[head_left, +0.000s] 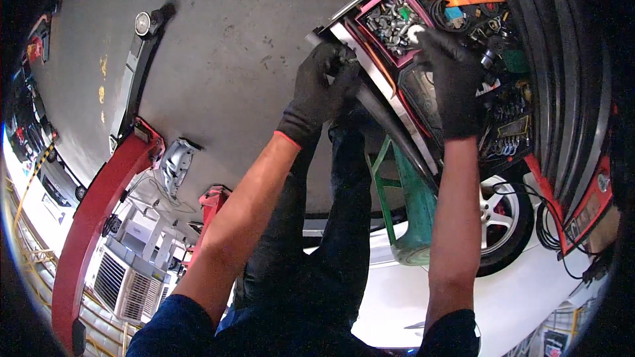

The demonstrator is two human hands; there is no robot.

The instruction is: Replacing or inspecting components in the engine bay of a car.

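My left hand (322, 82), in a black glove, is at the near-left edge of an open tool drawer (380, 69). Its fingers are curled closed, and what they hold is hidden. A blurred grey piece shows beside the fingertips. My right hand (453, 79), also black-gloved, hangs over the drawer next to a pink tray (405, 63) filled with loose metal bolts and nuts (390, 23). Its fingers are bent, with a small white spot at the tips that I cannot make out. A little green piece (405, 12) lies among the bolts.
Wires, connectors, an orange strap (473, 0) and sockets (516, 129) crowd the drawer. Below it are a green stool-like stand (413, 225) and a white car's wheel (496, 221). A red lift arm (99, 225) stands at left; a silver part (177, 165) lies on the floor.
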